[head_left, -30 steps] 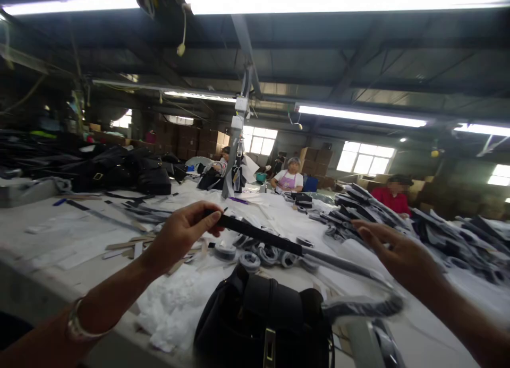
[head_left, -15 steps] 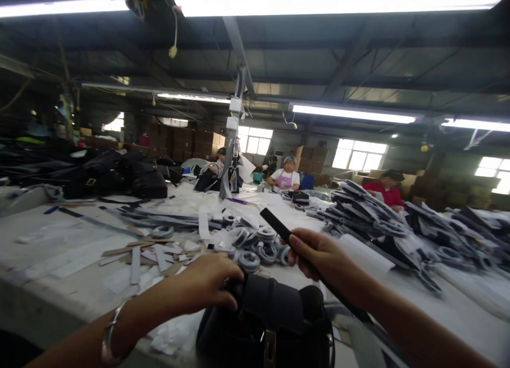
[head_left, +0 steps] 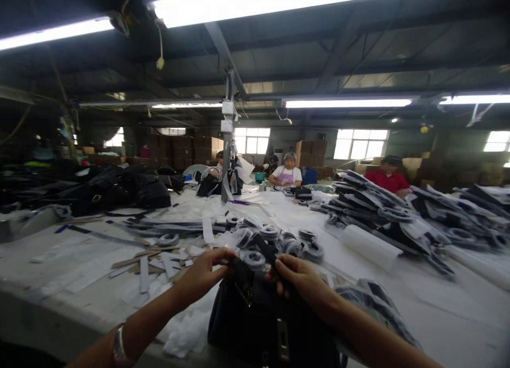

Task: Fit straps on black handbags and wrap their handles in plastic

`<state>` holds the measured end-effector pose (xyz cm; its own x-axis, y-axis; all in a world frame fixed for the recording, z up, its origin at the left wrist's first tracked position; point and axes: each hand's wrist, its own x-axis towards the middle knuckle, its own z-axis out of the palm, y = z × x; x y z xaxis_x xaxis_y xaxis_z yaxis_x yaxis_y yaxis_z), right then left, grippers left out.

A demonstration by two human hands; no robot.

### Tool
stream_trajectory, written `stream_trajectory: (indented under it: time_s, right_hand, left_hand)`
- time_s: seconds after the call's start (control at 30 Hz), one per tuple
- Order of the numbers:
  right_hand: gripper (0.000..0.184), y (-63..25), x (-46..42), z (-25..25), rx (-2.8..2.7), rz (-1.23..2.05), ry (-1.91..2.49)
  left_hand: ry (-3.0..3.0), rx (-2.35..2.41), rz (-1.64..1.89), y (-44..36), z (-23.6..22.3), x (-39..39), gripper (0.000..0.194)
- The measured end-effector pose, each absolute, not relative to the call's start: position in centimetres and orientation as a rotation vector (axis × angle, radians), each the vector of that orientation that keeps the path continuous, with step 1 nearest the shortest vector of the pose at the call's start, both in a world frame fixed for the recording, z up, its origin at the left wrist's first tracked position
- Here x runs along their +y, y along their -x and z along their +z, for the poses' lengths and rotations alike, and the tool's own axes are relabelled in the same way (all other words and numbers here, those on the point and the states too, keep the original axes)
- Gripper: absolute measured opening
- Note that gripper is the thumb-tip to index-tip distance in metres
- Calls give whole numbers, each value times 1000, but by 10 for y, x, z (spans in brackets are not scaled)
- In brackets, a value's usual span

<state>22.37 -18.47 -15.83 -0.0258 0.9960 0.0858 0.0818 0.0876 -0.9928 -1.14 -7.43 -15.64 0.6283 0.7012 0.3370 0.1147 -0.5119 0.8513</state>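
Black bag sits at the near edge of the table, gold clasp toward the wearer. Left hand: fingers pinched narrow on a dark piece at the bag's upper left; can't tell which part. Right hand: gripping a black strap just above the bag's top, free end pointing up and away. Gold metal bit at the bag's upper left, near left hand. Coiled strips just behind the bag.

Handling, my read: pinch strap near its end, lay it flat, no twist. Left should steady the bag's corner. Tip could snag on coils; lift it clear.
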Motion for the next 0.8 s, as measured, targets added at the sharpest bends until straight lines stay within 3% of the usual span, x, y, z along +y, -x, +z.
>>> stream_trajectory:
  time_s: [0.1, 0.27, 0.5, 0.8]
  right_hand:
    - [49, -219, -185, -159, -1326, 1134, 1208]
    - [44, -219, -186, -151, -1270, 1305, 1201]
    - [41, -214, -177, -143, -1320, 1463, 1189]
    - [38, -209, -163, -130, -1109, 1319, 967]
  left_hand:
    - [-1879, 586, 911, 7, -159, -81, 35]
    - [-1691, 628, 1058, -4, -157, -86, 28]
    - [-1355, 673, 1217, -21, -173, -86, 39]
    - [-1611, 645, 1130, -20, -163, -96, 38]
